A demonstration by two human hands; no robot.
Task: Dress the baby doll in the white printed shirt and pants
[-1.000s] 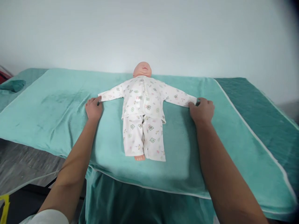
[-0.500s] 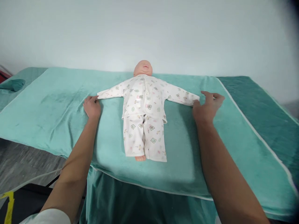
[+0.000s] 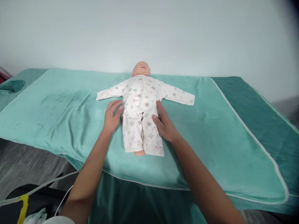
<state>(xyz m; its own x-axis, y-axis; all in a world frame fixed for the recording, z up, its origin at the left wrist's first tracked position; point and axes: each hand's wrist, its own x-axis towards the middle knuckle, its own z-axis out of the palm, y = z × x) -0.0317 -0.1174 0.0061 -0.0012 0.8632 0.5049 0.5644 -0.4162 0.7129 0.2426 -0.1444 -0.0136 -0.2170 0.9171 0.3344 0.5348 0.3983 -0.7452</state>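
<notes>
A baby doll lies on its back on a light teal blanket, arms spread, dressed in a white patterned top and matching trousers. One bare foot pokes out of the left trouser leg. My left hand rests with fingers spread beside the doll's waist on the left. My right hand lies flat, fingers stretched, against the right side of the waist and trousers. Neither hand holds anything.
The blanket covers a darker teal bed against a pale wall. A folded teal cloth lies at the far left. A white cable and a yellow strap hang near the grey floor at the lower left.
Both hands have left the sleeve ends and moved inward to the doll's waist. The sleeves now lie spread out and untouched.
</notes>
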